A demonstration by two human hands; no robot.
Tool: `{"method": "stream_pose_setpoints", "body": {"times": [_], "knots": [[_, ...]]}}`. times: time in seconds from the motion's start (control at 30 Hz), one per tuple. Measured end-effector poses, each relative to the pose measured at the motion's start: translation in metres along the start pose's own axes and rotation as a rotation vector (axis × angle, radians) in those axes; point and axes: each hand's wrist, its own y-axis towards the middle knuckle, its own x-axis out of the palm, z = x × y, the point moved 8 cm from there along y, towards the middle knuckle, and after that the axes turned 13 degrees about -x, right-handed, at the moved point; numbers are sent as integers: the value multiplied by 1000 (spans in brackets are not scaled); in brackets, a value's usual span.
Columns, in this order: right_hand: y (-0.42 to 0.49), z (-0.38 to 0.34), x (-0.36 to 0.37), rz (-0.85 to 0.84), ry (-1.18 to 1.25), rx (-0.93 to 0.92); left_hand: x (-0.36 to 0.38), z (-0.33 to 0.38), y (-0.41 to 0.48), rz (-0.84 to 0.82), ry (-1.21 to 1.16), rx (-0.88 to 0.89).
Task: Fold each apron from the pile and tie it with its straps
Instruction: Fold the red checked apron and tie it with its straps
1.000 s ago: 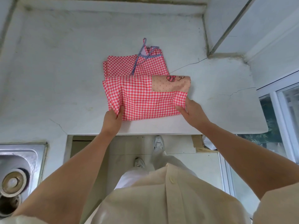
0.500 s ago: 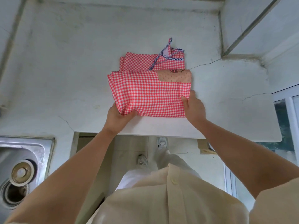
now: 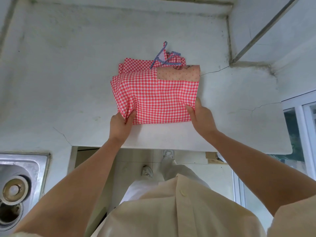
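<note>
A red-and-white checked apron (image 3: 157,96) lies folded on the white counter (image 3: 68,82), with a beige dotted pocket patch (image 3: 177,74) at its far right corner. Blue-striped straps (image 3: 164,58) stick out in a bunch from under its far edge. My left hand (image 3: 120,124) pinches the near left corner of the fold, fabric bunched between thumb and fingers. My right hand (image 3: 201,117) grips the near right corner, thumb on top of the cloth. More checked layers (image 3: 135,65) show behind the top fold.
A steel sink (image 3: 18,185) with a drain sits at the lower left. The counter's front edge (image 3: 171,147) runs just below my hands. A raised ledge (image 3: 256,40) and a window frame (image 3: 304,117) stand on the right.
Both hands have carried the near edge of the apron further away, so the top fold covers more of the layers behind. The thumbs now lie on top of the cloth.
</note>
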Motion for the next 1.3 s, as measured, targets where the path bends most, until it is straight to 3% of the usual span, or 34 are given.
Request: {"method": "stream_pose_setpoints", "body": {"times": [0.17,0.27,0.83,1.0,1.07,1.13,1.2,1.3], "knots": [[23,5,7,-35,-144,163,1,2,6,96,140,-58],[26,10,13,-57,-178,210,-3,9,8,149,105,-55],[31,17,17,-96,-252,205,-4,5,17,231,390,-67],[35,21,23,-158,-218,286,-13,8,17,404,411,-147],[32,20,24,-162,-206,312,-17,26,7,562,402,-40],[26,19,27,-143,-159,337,-9,50,-5,613,415,154],[19,17,29,-100,-73,369,12,71,-14,550,450,316],[8,13,42,-64,153,430,56,83,-15,297,610,312]]}}
